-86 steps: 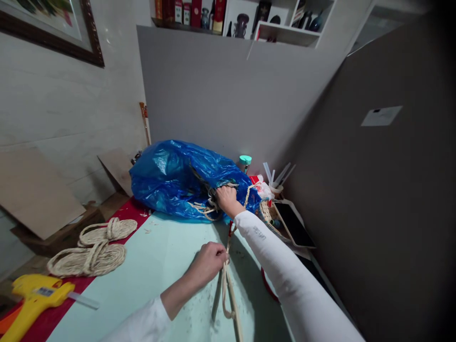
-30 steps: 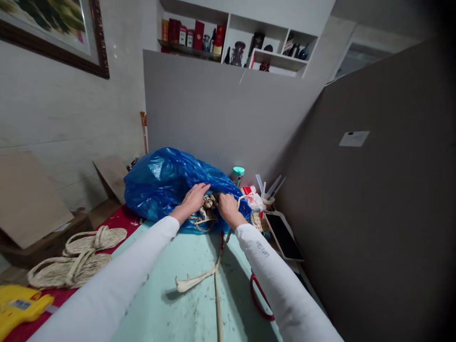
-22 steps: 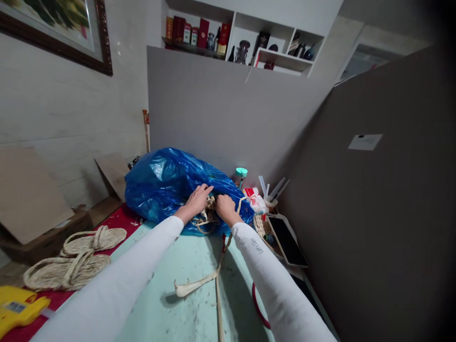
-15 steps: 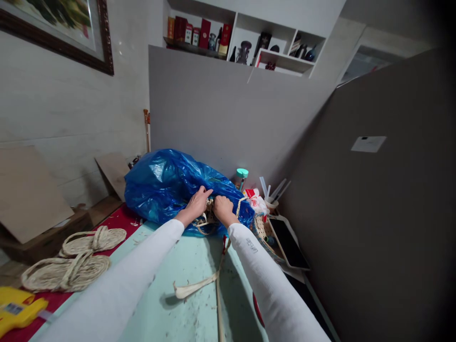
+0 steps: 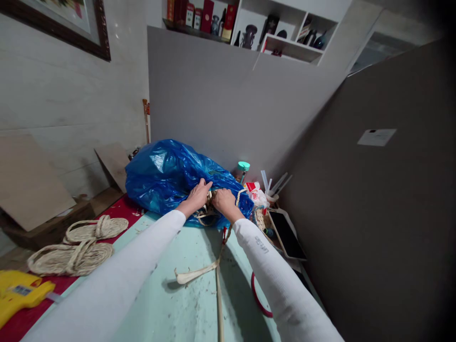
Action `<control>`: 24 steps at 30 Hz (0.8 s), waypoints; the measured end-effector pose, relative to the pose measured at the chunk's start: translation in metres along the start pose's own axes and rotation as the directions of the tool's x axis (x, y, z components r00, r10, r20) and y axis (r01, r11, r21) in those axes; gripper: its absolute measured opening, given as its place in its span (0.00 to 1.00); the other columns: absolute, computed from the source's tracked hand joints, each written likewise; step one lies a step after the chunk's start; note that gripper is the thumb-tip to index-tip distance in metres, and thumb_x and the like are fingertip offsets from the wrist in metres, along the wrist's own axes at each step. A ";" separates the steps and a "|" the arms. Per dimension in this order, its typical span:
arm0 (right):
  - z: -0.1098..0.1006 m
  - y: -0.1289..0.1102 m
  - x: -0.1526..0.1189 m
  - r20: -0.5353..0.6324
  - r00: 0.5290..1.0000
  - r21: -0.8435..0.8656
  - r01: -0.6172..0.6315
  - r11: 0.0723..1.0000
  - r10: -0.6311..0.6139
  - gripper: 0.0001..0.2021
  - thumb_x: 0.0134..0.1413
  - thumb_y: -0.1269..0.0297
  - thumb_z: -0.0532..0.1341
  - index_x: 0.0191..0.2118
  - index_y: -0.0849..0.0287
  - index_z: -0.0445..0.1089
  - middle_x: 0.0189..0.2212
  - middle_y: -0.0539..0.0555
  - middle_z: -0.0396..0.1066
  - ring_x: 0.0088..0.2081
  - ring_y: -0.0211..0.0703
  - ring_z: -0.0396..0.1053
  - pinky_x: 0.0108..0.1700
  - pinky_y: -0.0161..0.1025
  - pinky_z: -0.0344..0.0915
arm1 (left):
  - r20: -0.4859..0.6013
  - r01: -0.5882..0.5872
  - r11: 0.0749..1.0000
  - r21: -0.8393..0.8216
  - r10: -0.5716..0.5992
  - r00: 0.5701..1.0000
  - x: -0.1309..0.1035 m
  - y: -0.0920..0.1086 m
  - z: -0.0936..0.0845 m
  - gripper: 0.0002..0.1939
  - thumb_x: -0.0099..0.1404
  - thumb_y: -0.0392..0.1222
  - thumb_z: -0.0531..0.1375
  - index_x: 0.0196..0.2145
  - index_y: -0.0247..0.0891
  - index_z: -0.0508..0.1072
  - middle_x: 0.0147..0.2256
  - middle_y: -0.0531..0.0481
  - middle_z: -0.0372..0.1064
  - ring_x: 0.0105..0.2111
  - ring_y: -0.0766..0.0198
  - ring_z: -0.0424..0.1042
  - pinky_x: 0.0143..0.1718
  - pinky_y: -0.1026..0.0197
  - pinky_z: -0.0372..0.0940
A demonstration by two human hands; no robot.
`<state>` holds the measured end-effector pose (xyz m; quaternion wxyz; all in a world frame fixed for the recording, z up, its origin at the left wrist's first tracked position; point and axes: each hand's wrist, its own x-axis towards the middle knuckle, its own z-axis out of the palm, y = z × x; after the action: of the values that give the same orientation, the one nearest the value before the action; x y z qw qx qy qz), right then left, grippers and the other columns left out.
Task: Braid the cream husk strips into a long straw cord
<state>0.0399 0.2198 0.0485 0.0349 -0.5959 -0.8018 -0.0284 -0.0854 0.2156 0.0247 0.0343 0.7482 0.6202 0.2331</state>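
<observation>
A crumpled blue plastic bag (image 5: 164,173) lies on the pale green tabletop, its mouth turned toward me. Tan dried plant strips (image 5: 206,219) show in the opening, with a few loops hanging out. At the bag's rim, my left hand (image 5: 196,195) is closed on the plastic, with one finger poking out. Close beside it, my right hand (image 5: 225,203) is curled around strips at the opening; its fingertips are hidden. A braided cord (image 5: 240,195) passes by the right hand. Below, a long pale strip (image 5: 197,274) with a red tie lies on the table.
Two coiled straw ropes (image 5: 76,259) and a yellow glue gun (image 5: 26,290) are at left. To the right are a woven basket (image 5: 261,221), a black-screened tablet (image 5: 287,233), a teal-lidded jar (image 5: 243,166) and a red ring (image 5: 257,297). A grey partition (image 5: 221,104) stands behind.
The view has tipped slightly downward, so more of the red ring shows. Both hands stay at the bag's mouth, the right one turned a little more over the strips.
</observation>
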 end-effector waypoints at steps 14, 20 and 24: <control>-0.006 0.011 -0.025 -0.268 0.963 0.129 -0.003 0.992 0.038 0.12 0.62 0.62 0.48 0.43 0.63 0.63 0.39 0.62 0.72 0.43 0.51 0.69 0.41 0.39 0.59 | -0.014 0.060 0.998 0.017 -0.060 0.998 0.001 0.009 0.004 0.25 0.65 0.38 0.51 0.59 0.35 0.59 0.53 0.36 0.55 0.48 0.51 0.68 0.50 0.54 0.61; -0.010 0.014 -0.031 -0.331 0.942 0.236 0.019 0.972 0.062 0.13 0.65 0.65 0.41 0.44 0.60 0.60 0.33 0.56 0.72 0.35 0.45 0.69 0.35 0.36 0.55 | -0.042 0.107 0.993 0.052 -0.104 0.994 0.000 0.015 0.009 0.24 0.65 0.36 0.50 0.59 0.35 0.59 0.56 0.34 0.52 0.50 0.50 0.66 0.51 0.53 0.61; -0.019 0.023 -0.049 -0.440 0.886 0.489 0.099 0.867 0.147 0.13 0.65 0.63 0.41 0.41 0.58 0.61 0.29 0.52 0.68 0.30 0.42 0.66 0.33 0.36 0.55 | -0.047 0.125 0.989 0.076 -0.122 0.991 0.004 0.013 0.018 0.25 0.66 0.35 0.49 0.60 0.33 0.56 0.61 0.32 0.46 0.54 0.48 0.62 0.53 0.52 0.58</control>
<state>0.0764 0.1779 0.0633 0.3777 -0.5525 -0.7420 0.0384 -0.0658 0.2204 0.0141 0.0060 0.7041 0.6746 0.2218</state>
